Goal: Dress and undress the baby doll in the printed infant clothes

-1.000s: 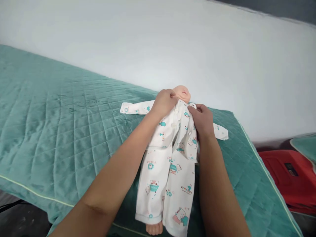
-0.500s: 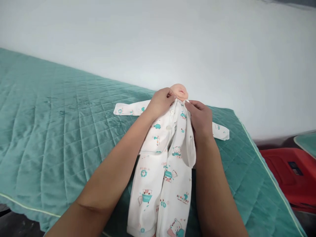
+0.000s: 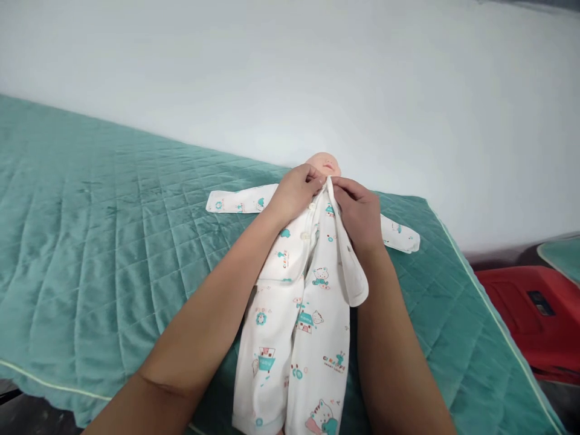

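Note:
A baby doll (image 3: 323, 162) lies on its back, its head toward the wall, dressed in a white long-sleeved top and pants (image 3: 267, 362) printed with cartoon animals. Both sleeves stretch out sideways. At the neckline, my left hand (image 3: 299, 188) pinches the edge of the baby top (image 3: 290, 248) that carries the buttons. My right hand (image 3: 359, 211) is closed on the opposite front edge, its fingertips close to those of the left. Below the right hand, that front flap (image 3: 356, 278) hangs loose and folded outward. Two pale buttons show down the front; the fingers hide the collar.
The doll rests on a green quilted cover (image 3: 136, 241) with a pale piped edge. A white wall (image 3: 290, 78) rises behind it. On the right, beyond the cover's edge, there is a red plastic object (image 3: 530, 320) with a dark label.
My right hand has moved left, bringing the flap's top edge across to my left fingertips at the neck. The flap's lower corner has swung slightly right.

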A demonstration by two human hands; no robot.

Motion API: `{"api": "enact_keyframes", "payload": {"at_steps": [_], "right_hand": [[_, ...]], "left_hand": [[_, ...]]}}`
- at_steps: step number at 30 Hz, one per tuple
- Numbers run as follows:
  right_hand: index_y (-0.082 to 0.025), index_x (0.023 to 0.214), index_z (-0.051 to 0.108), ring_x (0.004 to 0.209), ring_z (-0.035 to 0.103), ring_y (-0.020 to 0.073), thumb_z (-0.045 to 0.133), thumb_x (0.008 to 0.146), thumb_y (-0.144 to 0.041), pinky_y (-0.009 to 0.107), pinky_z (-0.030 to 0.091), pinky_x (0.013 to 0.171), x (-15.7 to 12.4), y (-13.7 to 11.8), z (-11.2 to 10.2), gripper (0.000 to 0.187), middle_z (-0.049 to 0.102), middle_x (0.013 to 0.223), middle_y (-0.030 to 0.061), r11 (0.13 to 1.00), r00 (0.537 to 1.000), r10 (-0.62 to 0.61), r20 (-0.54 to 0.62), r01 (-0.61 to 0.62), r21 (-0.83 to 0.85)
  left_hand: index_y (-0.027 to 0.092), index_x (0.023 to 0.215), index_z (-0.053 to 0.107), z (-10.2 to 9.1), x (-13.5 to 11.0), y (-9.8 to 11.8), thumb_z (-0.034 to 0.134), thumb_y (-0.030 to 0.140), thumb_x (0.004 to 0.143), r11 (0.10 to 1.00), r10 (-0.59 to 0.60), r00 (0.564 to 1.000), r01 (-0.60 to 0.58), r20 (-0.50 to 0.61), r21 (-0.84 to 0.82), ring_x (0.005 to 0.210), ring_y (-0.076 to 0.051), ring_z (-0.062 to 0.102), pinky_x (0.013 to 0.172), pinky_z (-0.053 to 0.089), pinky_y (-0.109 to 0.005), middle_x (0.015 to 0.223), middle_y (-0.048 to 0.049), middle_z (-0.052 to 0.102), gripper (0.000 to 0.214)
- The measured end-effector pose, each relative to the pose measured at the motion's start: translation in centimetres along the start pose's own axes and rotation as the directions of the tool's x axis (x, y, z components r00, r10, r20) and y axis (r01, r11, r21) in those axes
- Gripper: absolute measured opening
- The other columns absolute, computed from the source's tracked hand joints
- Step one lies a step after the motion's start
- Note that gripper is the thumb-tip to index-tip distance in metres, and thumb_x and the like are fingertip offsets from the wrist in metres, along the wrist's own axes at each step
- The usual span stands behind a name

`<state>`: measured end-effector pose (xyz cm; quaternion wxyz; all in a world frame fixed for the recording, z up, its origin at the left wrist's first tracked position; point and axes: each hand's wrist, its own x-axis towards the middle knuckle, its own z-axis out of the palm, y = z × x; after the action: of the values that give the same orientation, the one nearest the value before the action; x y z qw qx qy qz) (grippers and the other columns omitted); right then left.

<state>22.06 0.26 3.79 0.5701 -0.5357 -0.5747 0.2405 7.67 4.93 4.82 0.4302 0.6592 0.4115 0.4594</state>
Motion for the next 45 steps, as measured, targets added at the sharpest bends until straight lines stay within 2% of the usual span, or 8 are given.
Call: {"api": "enact_keyframes", "payload": {"at_steps": [7,15,20,23,28,34,37,45], "right_hand": [[-0.023,0.098,0.077,0.088,0.061,0.0192,0.069,0.080,-0.033,0.042,0.051,0.090,0.0,0.1,0.1,0.023,0.073,0.105,0.0046,0.993,0.999,0.052,0.011,-0.051,-0.102],[-0.024,0.100,0.076,0.097,0.058,0.0210,0.072,0.076,-0.037,0.040,0.046,0.094,0.2,0.2,0.1,0.028,0.068,0.111,0.0048,0.977,0.991,0.125,0.050,-0.115,-0.178],[-0.023,0.097,0.075,0.097,0.058,0.0211,0.072,0.075,-0.036,0.039,0.045,0.095,0.2,0.1,0.1,0.025,0.067,0.109,0.0047,0.973,0.991,0.130,0.040,-0.120,-0.198],[-0.023,0.096,0.075,0.097,0.058,0.0211,0.071,0.075,-0.036,0.039,0.045,0.095,0.2,0.1,0.0,0.024,0.066,0.108,0.0042,0.974,0.992,0.124,0.037,-0.114,-0.195],[-0.023,0.095,0.075,0.095,0.057,0.0205,0.070,0.076,-0.036,0.039,0.044,0.095,0.1,0.3,0.1,0.023,0.067,0.104,0.0035,0.971,0.988,0.153,0.013,-0.148,-0.186],[-0.022,0.091,0.073,0.089,0.057,0.0191,0.067,0.079,-0.039,0.037,0.046,0.091,0.0,0.9,0.2,0.021,0.068,0.095,0.0022,0.976,0.984,0.167,-0.062,-0.174,-0.131],[-0.022,0.092,0.073,0.089,0.058,0.0189,0.067,0.080,-0.039,0.037,0.046,0.091,-0.1,1.0,0.2,0.022,0.069,0.095,0.0021,0.979,0.984,0.163,-0.070,-0.170,-0.113],[-0.023,0.094,0.077,0.090,0.059,0.0188,0.068,0.080,-0.042,0.037,0.047,0.092,-0.1,0.9,0.2,0.025,0.070,0.101,0.0031,0.981,0.990,0.131,-0.050,-0.136,-0.136]], "left_hand": [[0.017,0.078,0.060,-0.2,-0.2,0.1,0.056,0.009,0.087,0.999,-0.035,0.999,0.035,0.030,-0.007,0.070,-0.012,0.056,0.071,0.042,-0.027,0.075,0.0005,0.064,0.012],[0.019,0.082,0.060,0.0,-0.3,0.1,0.063,0.024,0.088,0.984,0.015,0.999,-0.010,-0.028,0.175,0.079,-0.016,0.063,0.073,0.045,-0.028,0.084,-0.0020,0.070,0.009],[0.018,0.083,0.061,-0.2,-0.3,-0.2,0.056,0.012,0.086,0.982,0.028,0.999,-0.022,-0.031,0.185,0.079,-0.016,0.063,0.077,0.046,-0.028,0.085,-0.0025,0.071,0.008],[0.018,0.078,0.062,-0.5,-0.3,-0.2,0.055,0.014,0.087,0.978,0.011,0.999,-0.004,-0.030,0.208,0.076,-0.016,0.060,0.076,0.045,-0.029,0.081,-0.0028,0.070,0.011],[0.016,0.076,0.068,-0.8,-0.5,0.1,0.057,0.019,0.087,0.958,0.075,0.997,-0.082,0.036,0.276,0.081,-0.018,0.063,0.079,0.045,-0.030,0.085,-0.0048,0.073,0.016],[0.018,0.091,0.077,-1.2,-0.7,0.1,0.054,0.017,0.089,0.958,0.139,0.973,-0.179,0.182,0.224,0.084,-0.017,0.064,0.082,0.046,-0.028,0.092,-0.0038,0.075,0.022],[0.019,0.096,0.077,-1.3,-0.6,-0.1,0.057,0.019,0.088,0.967,0.122,0.975,-0.159,0.186,0.197,0.085,-0.017,0.063,0.082,0.046,-0.028,0.095,-0.0035,0.075,0.021],[0.016,0.085,0.069,-1.0,-0.6,0.1,0.064,0.015,0.082,0.988,0.026,0.994,-0.041,0.102,0.151,0.082,-0.015,0.063,0.079,0.046,-0.027,0.092,-0.0036,0.073,0.006]]}}
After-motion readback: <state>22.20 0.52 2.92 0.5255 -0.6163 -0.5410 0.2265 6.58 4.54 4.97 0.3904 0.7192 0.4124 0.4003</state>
